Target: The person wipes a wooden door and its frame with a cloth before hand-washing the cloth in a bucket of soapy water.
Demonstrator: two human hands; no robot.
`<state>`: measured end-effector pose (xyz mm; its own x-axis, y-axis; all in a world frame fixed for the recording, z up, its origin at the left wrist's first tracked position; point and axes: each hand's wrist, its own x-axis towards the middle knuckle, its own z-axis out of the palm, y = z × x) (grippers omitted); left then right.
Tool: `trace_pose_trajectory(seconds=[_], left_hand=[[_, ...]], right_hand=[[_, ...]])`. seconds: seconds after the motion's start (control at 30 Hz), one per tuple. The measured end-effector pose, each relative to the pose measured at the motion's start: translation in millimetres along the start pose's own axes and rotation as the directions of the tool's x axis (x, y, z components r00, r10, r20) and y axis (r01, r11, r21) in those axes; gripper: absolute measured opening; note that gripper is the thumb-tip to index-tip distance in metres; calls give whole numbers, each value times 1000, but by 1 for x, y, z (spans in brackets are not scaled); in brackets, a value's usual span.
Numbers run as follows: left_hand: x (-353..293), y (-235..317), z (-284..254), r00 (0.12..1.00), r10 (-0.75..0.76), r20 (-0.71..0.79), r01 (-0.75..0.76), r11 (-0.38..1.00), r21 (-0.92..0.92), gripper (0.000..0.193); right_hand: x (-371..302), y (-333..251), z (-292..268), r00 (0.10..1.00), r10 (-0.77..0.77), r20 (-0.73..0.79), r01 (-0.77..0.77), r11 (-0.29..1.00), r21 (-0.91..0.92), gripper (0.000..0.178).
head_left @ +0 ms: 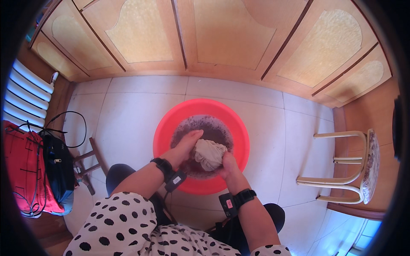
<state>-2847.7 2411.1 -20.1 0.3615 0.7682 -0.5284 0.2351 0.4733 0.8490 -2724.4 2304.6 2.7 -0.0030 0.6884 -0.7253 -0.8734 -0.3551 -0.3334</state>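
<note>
A red plastic basin (238, 128) stands on the floor in front of me, with dark, sudsy water (208, 123) in it. Over the water I hold a bunched, beige-grey cloth (210, 154) between my two hands. My left hand (186, 145) grips the cloth's left side, thumb pointing up and away; its other fingers are mostly hidden. On the opposite side, my right hand (229, 164) is closed on the cloth's edge, its fingertips out of sight. Each wrist wears a black strap with a small box.
Wooden cabinets (232, 36) line the far side. At the right is a chair (369, 166) with pale metal legs. On the left are a white radiator (27, 91), a red bag (25, 170), a black bag (57, 164), loose black cables and a brown wooden stool frame (92, 164).
</note>
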Motion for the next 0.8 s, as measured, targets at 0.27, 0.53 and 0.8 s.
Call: trace_pose_trajectory(seconds=[0.27,0.53,0.8], left_hand=[[-48,20,43,979,168,117,-119,931,-345,51],[-75,16,56,771,627,112,-591,638,495,47],[-48,22,55,935,352,41,-349,935,-68,21]], right_hand=[[2,-12,-3,994,-51,95,37,990,138,57],[28,19,-21,959,-263,106,238,950,204,44],[0,10,7,820,-552,-154,479,808,-344,30]])
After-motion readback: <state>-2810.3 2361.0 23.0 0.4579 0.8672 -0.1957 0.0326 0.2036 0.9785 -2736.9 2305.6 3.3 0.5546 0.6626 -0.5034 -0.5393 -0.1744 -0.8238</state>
